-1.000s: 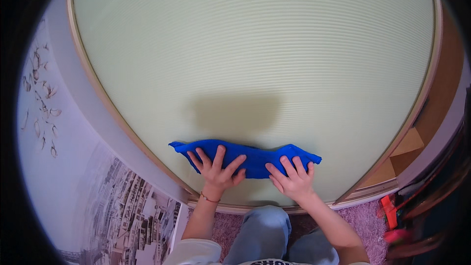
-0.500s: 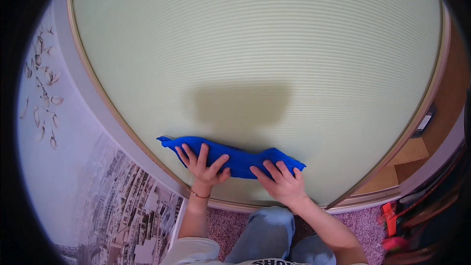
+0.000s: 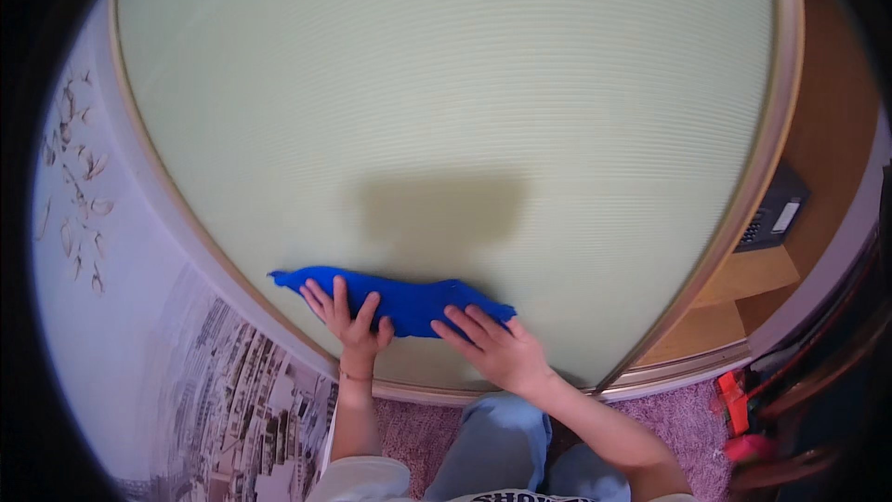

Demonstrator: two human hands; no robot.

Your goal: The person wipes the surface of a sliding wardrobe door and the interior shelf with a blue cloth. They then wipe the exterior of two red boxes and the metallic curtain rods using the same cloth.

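Observation:
A blue cloth (image 3: 409, 305) lies crumpled lengthwise against a large pale green, finely ribbed sliding panel (image 3: 446, 84). On the cloth's left part rests my left hand (image 3: 351, 323), fingers spread and pressing it to the panel. My right hand (image 3: 502, 353) leans on the right part with fingers stretched out, close to the cloth's right end. Both thumbs show on the front side, and neither hand wraps round the cloth. A thin frame (image 3: 757, 158) edges the panel on its right.
Beyond the panel's right edge are wooden cabinet shelves (image 3: 734, 293) with a dark box with a keypad (image 3: 776, 214). A wall with a printed city picture (image 3: 214, 400) runs along the left. Pinkish carpet (image 3: 683, 418) lies below, and a red object (image 3: 732, 402) sits at lower right.
The panel's right edge has moved left, so more of the cabinet and the dark box shows. Both hands and the cloth have shifted left with the panel.

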